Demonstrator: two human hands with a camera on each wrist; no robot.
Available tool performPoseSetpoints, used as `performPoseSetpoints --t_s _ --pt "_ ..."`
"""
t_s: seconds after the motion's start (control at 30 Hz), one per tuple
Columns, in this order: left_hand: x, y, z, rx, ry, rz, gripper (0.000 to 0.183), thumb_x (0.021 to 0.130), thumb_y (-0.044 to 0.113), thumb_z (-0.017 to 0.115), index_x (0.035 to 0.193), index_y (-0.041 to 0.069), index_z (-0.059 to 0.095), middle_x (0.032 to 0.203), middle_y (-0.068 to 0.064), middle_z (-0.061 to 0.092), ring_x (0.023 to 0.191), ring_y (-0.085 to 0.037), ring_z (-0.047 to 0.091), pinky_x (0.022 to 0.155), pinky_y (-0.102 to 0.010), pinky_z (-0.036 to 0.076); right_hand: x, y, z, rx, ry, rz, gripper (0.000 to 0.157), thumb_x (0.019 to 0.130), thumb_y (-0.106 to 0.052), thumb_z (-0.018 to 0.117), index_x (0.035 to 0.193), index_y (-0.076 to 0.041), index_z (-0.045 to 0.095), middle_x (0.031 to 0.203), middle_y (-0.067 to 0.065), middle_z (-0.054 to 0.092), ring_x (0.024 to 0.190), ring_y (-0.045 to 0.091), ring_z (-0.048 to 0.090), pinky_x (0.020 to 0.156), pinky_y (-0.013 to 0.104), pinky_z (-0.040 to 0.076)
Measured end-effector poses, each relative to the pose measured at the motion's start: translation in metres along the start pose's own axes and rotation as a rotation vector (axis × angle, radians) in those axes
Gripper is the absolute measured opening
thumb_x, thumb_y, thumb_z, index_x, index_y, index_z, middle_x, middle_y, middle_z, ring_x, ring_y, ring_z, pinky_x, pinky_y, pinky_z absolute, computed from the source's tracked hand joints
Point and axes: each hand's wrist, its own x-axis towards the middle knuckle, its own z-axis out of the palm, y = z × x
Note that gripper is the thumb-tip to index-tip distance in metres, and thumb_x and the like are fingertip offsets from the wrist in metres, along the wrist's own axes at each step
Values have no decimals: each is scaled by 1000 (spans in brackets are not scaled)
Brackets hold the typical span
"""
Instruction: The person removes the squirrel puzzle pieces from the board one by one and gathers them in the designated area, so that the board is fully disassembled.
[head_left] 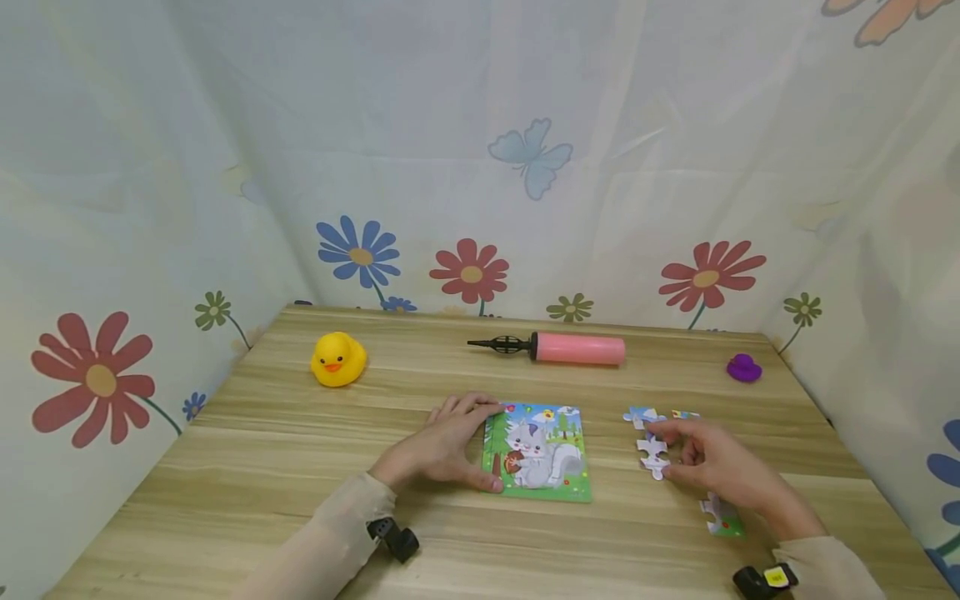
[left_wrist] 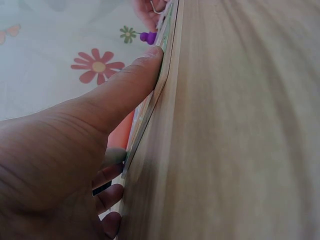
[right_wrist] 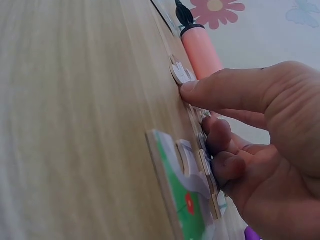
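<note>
A square squirrel picture puzzle (head_left: pixel 543 454) lies flat on the wooden table. My left hand (head_left: pixel 448 446) rests at its left side, thumb (left_wrist: pixel 142 67) stretched along the lower left corner and index finger at the upper left one. My right hand (head_left: pixel 712 462) is over the loose pieces to the right. Between its thumb and index finger it pinches a pale puzzle piece (head_left: pixel 653 457) by its right side, low at the table. Above that piece lies a blue-and-white piece (head_left: pixel 642 416). A green-edged piece (right_wrist: pixel 177 192) is below the right hand, partly hidden by it in the head view.
Behind the puzzle lies a pink hand pump (head_left: pixel 579 348) with a black nozzle pointing left. A yellow rubber duck (head_left: pixel 339 360) sits back left, a small purple duck (head_left: pixel 744 367) back right. Another piece (head_left: pixel 685 414) peeks out behind the right hand. A flowered curtain (head_left: pixel 420 192) encloses the table.
</note>
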Motion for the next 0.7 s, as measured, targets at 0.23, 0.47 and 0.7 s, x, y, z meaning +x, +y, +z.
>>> performPoseSetpoints --t_s 0.23,0.47,0.7 --pt "0 -1 1 1 -1 6 117 79 63 97 171 13 43 173 -8 38 153 -35 36 124 -65 33 0 1 0 -21 -16 12 60 97 -11 86 152 -1 65 127 17 67 71 9 54 59 26 49" --pt "0 0 0 1 -10 7 118 80 63 96 172 15 42 175 -8 36 153 -35 36 124 -65 32 0 0 0 -10 -34 26 59 98 -9 84 153 -2 64 125 17 65 71 10 53 58 25 48" --pt "0 -1 1 -2 -8 1 119 79 64 96 172 16 41 175 -6 36 154 -34 36 125 -65 31 0 0 -1 -15 -30 22 60 98 -8 83 153 0 63 127 19 65 72 10 54 58 25 49"
